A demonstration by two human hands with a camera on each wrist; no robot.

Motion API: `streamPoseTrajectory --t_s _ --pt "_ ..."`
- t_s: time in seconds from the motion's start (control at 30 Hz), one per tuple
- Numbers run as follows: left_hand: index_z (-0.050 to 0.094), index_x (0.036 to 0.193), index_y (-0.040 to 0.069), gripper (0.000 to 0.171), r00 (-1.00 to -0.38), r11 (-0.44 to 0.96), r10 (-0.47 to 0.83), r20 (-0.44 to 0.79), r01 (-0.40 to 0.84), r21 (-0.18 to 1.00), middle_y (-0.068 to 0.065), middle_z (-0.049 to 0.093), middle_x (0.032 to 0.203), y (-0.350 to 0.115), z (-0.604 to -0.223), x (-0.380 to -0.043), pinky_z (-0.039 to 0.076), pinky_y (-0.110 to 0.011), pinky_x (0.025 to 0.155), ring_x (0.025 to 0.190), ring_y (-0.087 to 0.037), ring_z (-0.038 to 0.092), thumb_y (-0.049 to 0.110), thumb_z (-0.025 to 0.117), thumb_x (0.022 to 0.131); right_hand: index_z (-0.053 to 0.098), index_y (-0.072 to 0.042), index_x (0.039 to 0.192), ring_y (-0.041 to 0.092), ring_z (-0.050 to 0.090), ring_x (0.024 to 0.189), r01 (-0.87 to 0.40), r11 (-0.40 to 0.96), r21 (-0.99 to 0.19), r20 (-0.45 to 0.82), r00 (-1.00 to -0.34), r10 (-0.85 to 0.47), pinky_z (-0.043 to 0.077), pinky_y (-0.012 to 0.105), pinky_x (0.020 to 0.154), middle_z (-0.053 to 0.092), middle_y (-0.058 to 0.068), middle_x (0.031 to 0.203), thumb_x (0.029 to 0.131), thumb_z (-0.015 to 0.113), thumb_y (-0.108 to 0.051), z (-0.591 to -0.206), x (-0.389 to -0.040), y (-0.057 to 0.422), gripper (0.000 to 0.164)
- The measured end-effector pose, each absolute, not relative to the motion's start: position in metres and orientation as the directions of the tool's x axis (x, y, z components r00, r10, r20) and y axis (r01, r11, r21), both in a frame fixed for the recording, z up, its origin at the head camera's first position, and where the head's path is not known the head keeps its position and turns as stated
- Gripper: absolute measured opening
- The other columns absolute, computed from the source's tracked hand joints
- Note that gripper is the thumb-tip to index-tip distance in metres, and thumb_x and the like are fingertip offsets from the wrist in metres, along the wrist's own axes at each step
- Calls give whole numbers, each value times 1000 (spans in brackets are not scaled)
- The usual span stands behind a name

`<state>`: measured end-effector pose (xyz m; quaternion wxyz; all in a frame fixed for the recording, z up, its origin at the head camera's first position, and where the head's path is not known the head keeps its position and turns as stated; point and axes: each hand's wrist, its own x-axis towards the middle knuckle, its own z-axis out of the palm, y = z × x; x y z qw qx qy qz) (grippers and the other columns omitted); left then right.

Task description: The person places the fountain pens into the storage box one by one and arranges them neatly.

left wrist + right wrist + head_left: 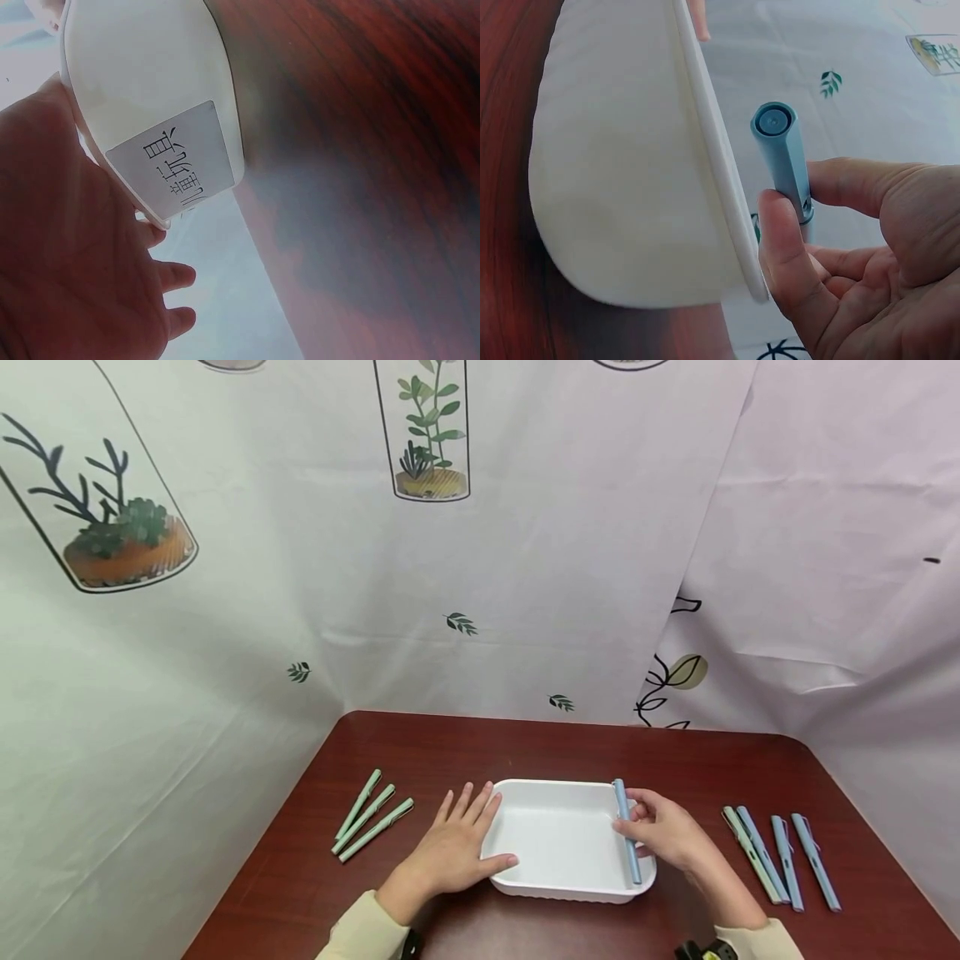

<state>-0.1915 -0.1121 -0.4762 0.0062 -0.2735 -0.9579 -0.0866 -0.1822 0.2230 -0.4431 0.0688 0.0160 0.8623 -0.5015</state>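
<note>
- The right hand (663,833) pinches a slim blue pen (627,847) between thumb and curled fingers; the smooth barrel ends in a round, ringed tip, plain in the right wrist view.
- That pen is over the right side of the tray, lengthwise from far to near; I can't tell from here whether it touches the rim.
- The left hand (457,853) lies against the tray's left end, its fingers straight and fanned toward the far side, the thumb reaching over the near left corner.
- Between the hands sits the white tray (551,835), a shallow, glossy rectangle with rounded corners, a thin lip and rippling along its near wall.
- A flat rectangular label (176,161) with dark printed characters sticks to the tray's outside.
- To the left, three pale green pens (363,819) lie in a loose fan, slender and matt-looking, with clips.
- To the right, one green pen (752,855) lies beside three blue pens (787,863), all slanting the same way.
- Under everything stretches the table (562,752), dark reddish with streaky wood grain and rounded far corners.
- Behind hangs pale, creased cloth (540,568) printed with potted plants and leaf sprigs.
</note>
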Motion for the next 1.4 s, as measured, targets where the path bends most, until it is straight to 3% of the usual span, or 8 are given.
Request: streamPoseTrajectory --t_s 0.67,1.4 --pt "25 162 11 94 -845 830 532 63 534 158 -10 18 169 -113 -476 -191 14 -59 122 154 -40 17 74 43 95 55 4 136 18 58 72 80 480 -874 -115 -992 -44 59 35 58 55 9 89 84 81 -7 -449 -187 183 60" --pt "25 162 10 94 -852 837 520 51 521 167 -11 18 169 -116 -479 -192 14 -59 122 154 -39 16 74 43 95 56 6 135 18 58 67 84 460 -884 -124 -991 -56 58 33 56 56 9 88 82 80 -3 -461 -194 148 59"
